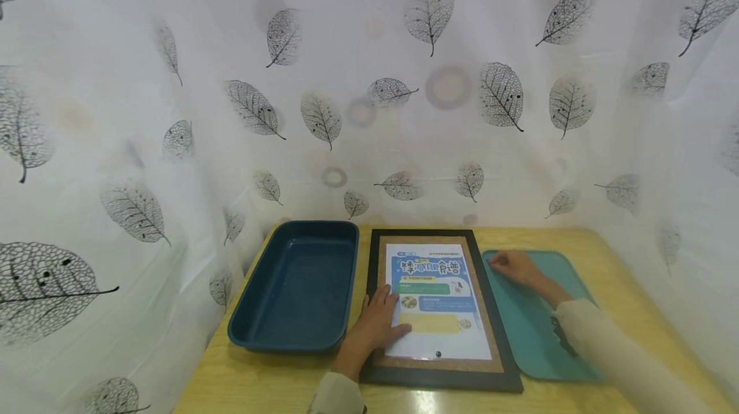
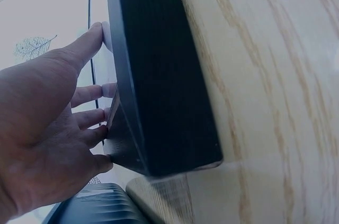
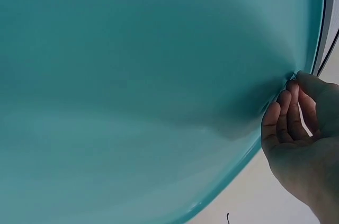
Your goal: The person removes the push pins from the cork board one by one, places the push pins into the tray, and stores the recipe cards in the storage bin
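My left hand (image 1: 376, 322) lies spread over the left side of a cork board (image 1: 491, 356) with a black frame, thumb and fingertips on a printed sheet (image 1: 441, 343). A small dark pin (image 1: 439, 354) sits at the sheet's bottom edge. In the left wrist view, the thumb and fingers of my left hand (image 2: 58, 113) reach past the thick black frame (image 2: 159, 75). My right hand (image 1: 514, 266) is over the upper left of a teal tray (image 1: 537, 330). In the right wrist view, thumb and fingertips of my right hand (image 3: 302, 123) pinch a small dark pin-like thing (image 3: 290, 75), mostly hidden.
A deep dark-blue tray (image 1: 294, 292) stands left of the board on the light wooden table (image 1: 277, 388). A white curtain (image 1: 369, 144) with a leaf print hangs behind the table and along both sides. The teal tray lies close against the board's right edge.
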Motion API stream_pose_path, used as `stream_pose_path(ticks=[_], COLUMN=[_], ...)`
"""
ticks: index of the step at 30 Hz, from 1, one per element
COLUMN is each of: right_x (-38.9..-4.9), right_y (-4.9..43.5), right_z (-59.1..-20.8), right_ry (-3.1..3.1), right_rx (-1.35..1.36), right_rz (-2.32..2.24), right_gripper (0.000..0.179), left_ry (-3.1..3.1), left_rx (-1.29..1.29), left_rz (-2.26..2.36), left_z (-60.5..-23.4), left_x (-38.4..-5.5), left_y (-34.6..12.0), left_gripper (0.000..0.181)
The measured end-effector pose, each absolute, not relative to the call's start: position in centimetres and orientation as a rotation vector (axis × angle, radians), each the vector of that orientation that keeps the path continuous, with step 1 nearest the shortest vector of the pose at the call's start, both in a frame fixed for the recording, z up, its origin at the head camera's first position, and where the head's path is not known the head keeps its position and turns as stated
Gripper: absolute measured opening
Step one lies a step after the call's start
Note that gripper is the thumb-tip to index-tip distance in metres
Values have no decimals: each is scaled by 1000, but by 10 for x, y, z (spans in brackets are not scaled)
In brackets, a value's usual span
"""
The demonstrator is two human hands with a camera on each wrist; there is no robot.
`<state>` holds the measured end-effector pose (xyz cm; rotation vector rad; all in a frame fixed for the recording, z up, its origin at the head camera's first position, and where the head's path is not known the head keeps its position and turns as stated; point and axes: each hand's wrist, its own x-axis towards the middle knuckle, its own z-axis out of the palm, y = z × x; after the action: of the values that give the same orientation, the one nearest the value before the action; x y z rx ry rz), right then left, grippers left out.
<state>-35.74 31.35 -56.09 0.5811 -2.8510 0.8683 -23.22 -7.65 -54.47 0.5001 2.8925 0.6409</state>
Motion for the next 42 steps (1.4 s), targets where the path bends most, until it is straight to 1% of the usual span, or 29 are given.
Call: stream_pose_path(ticks=[21,42], right_x=[-331,-323], right_y=[304,280], right_z=[-551,-544], right_ry=[-2848,-2917], right_rx=[585,580], right_rz=[871,907], right_gripper=[12,13], left_ry=[2883,2884], left_rx=[487,479], left_rz=[638,647], left_z=[-550,-550], left_x=[-232,-235], left_y=[-77,-77], left_gripper=[77,79])
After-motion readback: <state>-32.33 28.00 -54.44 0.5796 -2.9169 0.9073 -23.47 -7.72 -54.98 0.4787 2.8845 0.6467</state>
